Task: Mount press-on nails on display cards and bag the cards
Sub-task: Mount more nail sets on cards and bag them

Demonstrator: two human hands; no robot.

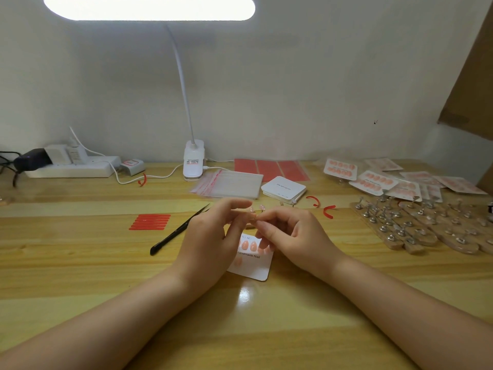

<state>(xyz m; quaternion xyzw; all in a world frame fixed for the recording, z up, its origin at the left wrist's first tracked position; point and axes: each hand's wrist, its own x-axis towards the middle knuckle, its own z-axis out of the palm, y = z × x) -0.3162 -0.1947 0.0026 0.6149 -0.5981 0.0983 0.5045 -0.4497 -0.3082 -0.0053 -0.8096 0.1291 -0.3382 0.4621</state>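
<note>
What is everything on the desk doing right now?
lamp: switched on.
display card: flat, partly filled with nails.
left hand: pinching something small with the right hand.
tweezers: lying unused.
bag stack: untouched.
blank cards: stacked.
bagged cards: piled at right.
nail stands: mostly empty.

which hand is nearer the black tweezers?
Left. The left hand sits just right of the black tweezers; the right hand lies farther right, beyond the left.
</note>
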